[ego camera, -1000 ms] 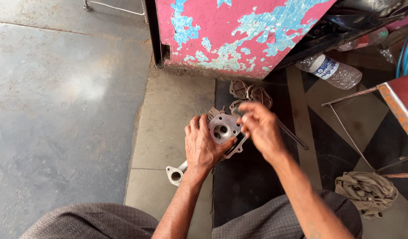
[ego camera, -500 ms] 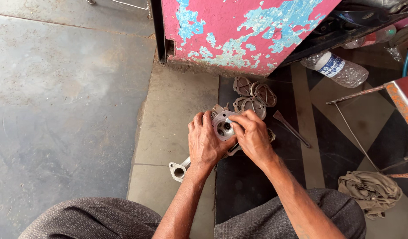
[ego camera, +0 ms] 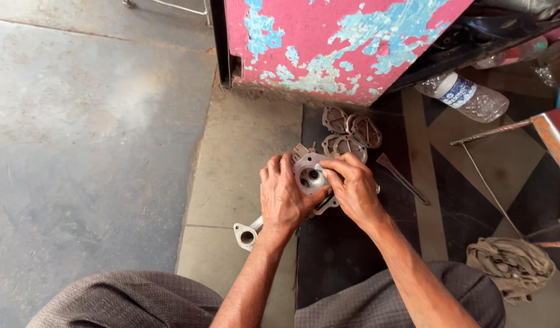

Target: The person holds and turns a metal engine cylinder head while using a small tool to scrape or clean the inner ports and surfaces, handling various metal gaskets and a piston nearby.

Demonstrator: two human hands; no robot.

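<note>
You crouched over a tiled floor [ego camera: 243, 158], and your left hand [ego camera: 284, 197] was wrapped around a small grey metal engine part [ego camera: 310, 176], lifting it off the ground, probably so its round opening faced you. Your right hand [ego camera: 352, 185] lay over the part's right side, fingertips pressed together at the opening; whether they pinched anything, I cannot tell. A metal pipe with a flange [ego camera: 246, 234] stuck out below your left wrist. Just beyond lay four flat metal covers [ego camera: 351, 132], to their right a slim tool [ego camera: 402, 177]. Farther off stood a peeling pink and blue panel [ego camera: 340, 42], a plastic bottle [ego camera: 465, 97] and, near right, a rag [ego camera: 512, 266]. Nothing blocked your hands.
</note>
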